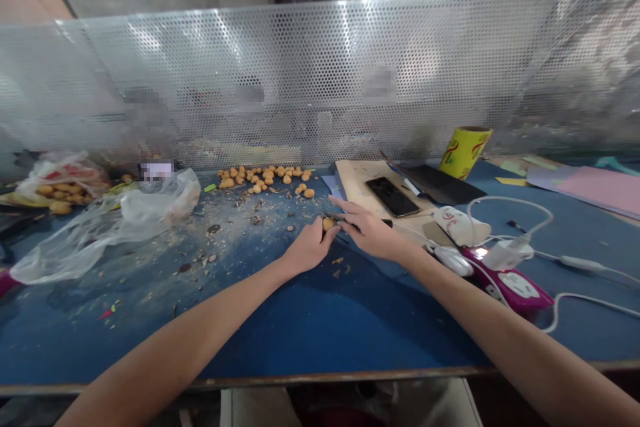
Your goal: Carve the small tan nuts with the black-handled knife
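Head view: tan piece [328,223] protruding from left grip [311,245], tool [338,217] perhaps touching

Phone [393,197] on beige board [356,180], yellow tube [463,155] beyond.

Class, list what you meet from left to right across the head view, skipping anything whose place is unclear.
Clear plastic bag, loose round pieces, round piece in the left hand, black phone, yellow tube, pink sheet.
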Motion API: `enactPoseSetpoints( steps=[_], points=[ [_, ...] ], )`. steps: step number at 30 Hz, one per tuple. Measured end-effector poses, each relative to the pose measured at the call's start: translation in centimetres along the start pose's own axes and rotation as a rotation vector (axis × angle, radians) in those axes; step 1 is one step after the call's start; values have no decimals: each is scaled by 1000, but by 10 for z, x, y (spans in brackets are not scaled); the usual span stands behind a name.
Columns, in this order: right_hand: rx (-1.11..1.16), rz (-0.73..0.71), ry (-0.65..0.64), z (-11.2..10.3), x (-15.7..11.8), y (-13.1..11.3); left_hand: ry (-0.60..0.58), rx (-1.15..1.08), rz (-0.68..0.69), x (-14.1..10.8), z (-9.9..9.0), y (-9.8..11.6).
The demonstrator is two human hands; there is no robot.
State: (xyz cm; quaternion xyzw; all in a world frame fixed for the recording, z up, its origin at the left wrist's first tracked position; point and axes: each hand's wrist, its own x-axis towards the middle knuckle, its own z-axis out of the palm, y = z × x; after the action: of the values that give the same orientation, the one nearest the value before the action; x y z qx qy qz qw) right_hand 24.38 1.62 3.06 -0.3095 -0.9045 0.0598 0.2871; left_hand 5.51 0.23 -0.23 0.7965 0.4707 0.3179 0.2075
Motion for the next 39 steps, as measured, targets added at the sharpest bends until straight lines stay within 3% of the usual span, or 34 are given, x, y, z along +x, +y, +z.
enactPoseSetpoints(
  steps=[14,22,27,32,39],
  points=[
    [19,-18,-55,-9,-5,-1,-51,-7,26,-3,-3,7],
    [34,15,-36,3,-4,2,-25,24,-3,-2,-2,5],
    [8,-39,-33,7,-1,0,-106,-57,4,-2,-5,2],
    [-12,-109,17,3,0,3,-127,-119,5,-3,-7,4],
    [-37,-92,130,15,-1,6,-37,-81,3,-3,-6,2]
  ],
)
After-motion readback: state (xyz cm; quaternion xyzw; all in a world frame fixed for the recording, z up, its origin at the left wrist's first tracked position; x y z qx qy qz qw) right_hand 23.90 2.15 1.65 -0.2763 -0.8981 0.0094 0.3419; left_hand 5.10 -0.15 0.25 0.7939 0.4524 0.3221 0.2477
